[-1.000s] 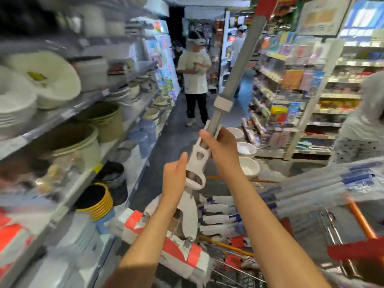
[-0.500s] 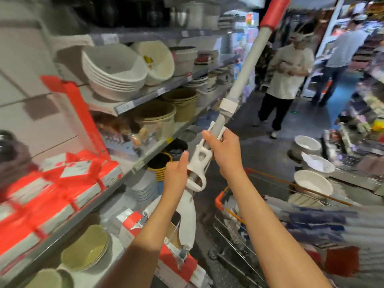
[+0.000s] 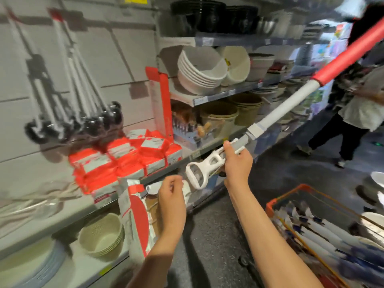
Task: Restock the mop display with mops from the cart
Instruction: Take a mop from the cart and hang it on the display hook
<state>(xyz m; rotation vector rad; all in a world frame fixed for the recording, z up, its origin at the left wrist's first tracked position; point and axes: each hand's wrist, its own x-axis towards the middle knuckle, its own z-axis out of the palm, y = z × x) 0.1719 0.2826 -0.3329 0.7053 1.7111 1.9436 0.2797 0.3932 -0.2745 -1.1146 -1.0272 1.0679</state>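
Shelving along the left wall: stacked white bowls (image 3: 200, 72) tilted on their sides on a middle shelf, black bowls (image 3: 199, 16) on the shelf above, tan buckets (image 3: 245, 110) below. Red-and-white packets (image 3: 133, 156) piled on a lower shelf; beige bowls (image 3: 102, 239) nested beneath. A bystander in a pale shirt (image 3: 361, 109) stands in the aisle, right.

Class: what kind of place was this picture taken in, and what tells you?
Most likely a household-goods shop aisle: stacked white plastic basins on metal shelving with price strips, and an orange wire cart holding wrapped mops.
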